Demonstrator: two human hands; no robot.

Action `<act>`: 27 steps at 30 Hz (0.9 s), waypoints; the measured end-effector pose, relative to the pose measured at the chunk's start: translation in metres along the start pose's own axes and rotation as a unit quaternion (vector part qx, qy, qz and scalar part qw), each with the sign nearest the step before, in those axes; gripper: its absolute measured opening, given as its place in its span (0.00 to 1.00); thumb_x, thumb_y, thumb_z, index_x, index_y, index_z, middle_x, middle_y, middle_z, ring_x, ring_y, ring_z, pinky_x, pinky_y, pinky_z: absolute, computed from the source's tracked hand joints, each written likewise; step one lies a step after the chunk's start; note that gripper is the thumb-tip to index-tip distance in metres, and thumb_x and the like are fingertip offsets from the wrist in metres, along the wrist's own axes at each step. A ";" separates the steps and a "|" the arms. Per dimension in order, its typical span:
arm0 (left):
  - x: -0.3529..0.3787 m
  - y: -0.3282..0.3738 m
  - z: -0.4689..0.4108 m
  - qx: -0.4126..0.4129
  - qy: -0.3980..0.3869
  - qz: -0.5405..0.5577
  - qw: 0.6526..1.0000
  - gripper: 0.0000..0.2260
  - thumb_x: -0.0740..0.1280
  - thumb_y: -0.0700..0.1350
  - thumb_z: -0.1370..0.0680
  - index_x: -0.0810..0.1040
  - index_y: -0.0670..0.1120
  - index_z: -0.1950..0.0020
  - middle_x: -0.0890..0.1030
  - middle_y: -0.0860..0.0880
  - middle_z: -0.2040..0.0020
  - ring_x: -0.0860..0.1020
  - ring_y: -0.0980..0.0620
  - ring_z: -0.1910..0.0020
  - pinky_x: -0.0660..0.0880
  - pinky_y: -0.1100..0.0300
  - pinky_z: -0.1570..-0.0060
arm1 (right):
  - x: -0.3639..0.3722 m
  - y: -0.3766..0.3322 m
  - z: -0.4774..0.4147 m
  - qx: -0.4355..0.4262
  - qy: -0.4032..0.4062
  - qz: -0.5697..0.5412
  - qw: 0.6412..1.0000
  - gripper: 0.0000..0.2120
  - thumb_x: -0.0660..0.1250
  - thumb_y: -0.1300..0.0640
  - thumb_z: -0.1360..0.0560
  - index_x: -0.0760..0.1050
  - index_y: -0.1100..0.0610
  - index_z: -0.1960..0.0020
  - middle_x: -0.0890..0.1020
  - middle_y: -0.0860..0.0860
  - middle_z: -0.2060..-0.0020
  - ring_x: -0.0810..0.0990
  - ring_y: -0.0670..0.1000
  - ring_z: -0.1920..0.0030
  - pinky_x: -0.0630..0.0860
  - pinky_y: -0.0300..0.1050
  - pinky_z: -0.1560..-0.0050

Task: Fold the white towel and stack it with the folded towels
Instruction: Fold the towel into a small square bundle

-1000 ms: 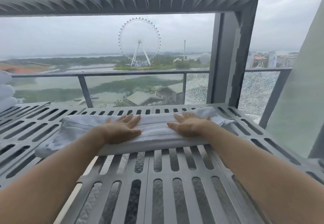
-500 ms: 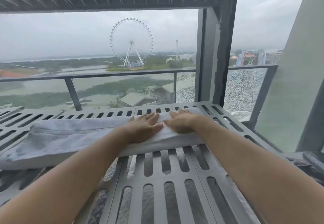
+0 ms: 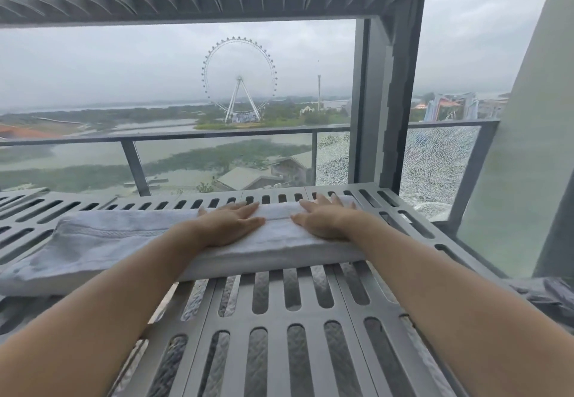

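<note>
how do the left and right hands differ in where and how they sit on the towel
The left hand lies near the middle of the white towel, fingers angled right; the right hand lies by its right end, fingers angled left. Much towel extends beyond the left hand, little beyond the right. Both press flat, palms down.

White towel (image 3: 124,238): one, terry cloth, pale with a faint bluish cast, folded lengthwise into a long narrow band of several layers. Lies flat, running left to right across the far part of a grey slotted metal surface (image 3: 279,328). A woven border stripe crosses the upper face near the left end. Left end looser and flatter, spreading toward the near left edge; right portion thicker, with a straight seam line along its top and a squared near edge. Right end reaches close to the surface's right side.
</note>
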State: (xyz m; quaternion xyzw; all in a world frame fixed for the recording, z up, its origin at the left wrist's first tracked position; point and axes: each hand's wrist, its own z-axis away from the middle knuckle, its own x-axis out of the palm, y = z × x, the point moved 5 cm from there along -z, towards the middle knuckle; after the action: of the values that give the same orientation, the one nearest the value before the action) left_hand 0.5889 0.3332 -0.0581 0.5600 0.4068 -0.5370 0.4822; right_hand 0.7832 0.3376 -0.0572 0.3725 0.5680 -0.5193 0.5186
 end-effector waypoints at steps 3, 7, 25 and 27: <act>0.001 -0.012 0.003 0.001 -0.001 0.007 1.000 0.28 0.46 0.66 0.23 0.49 0.59 0.25 0.50 0.53 0.23 0.49 0.53 0.24 0.41 0.40 0.29 | 0.001 -0.002 0.002 0.009 -0.010 0.015 1.000 0.31 0.45 0.34 0.25 0.46 0.44 0.26 0.43 0.49 0.24 0.38 0.57 0.26 0.35 0.68 0.33; -0.002 -0.006 0.006 0.013 0.042 0.011 0.999 0.27 0.49 0.63 0.22 0.53 0.56 0.25 0.53 0.52 0.23 0.51 0.53 0.25 0.48 0.41 0.28 | 0.001 -0.027 0.006 -0.076 0.015 0.006 0.997 0.30 0.45 0.37 0.23 0.51 0.50 0.26 0.48 0.53 0.24 0.45 0.56 0.25 0.44 0.62 0.28; -0.019 -0.127 0.081 -0.024 -0.005 -0.067 0.997 0.30 0.43 0.68 0.24 0.48 0.57 0.24 0.50 0.54 0.23 0.50 0.53 0.25 0.47 0.41 0.28 | 0.036 -0.184 0.007 -0.164 -0.050 0.015 0.985 0.29 0.43 0.38 0.22 0.44 0.48 0.25 0.44 0.49 0.24 0.40 0.53 0.25 0.38 0.63 0.30; -0.021 -0.152 0.091 -0.039 0.009 -0.081 0.996 0.30 0.42 0.68 0.24 0.48 0.58 0.25 0.50 0.55 0.23 0.50 0.53 0.25 0.46 0.40 0.28 | 0.040 -0.207 0.004 -0.164 -0.046 0.012 0.985 0.28 0.43 0.39 0.22 0.45 0.48 0.25 0.44 0.49 0.24 0.40 0.54 0.25 0.38 0.65 0.32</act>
State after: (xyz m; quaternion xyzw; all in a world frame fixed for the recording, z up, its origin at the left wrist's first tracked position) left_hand 0.4204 0.2763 -0.0494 0.5109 0.4760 -0.5530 0.4546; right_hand 0.5776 0.2908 -0.0538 0.2642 0.6166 -0.4294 0.6046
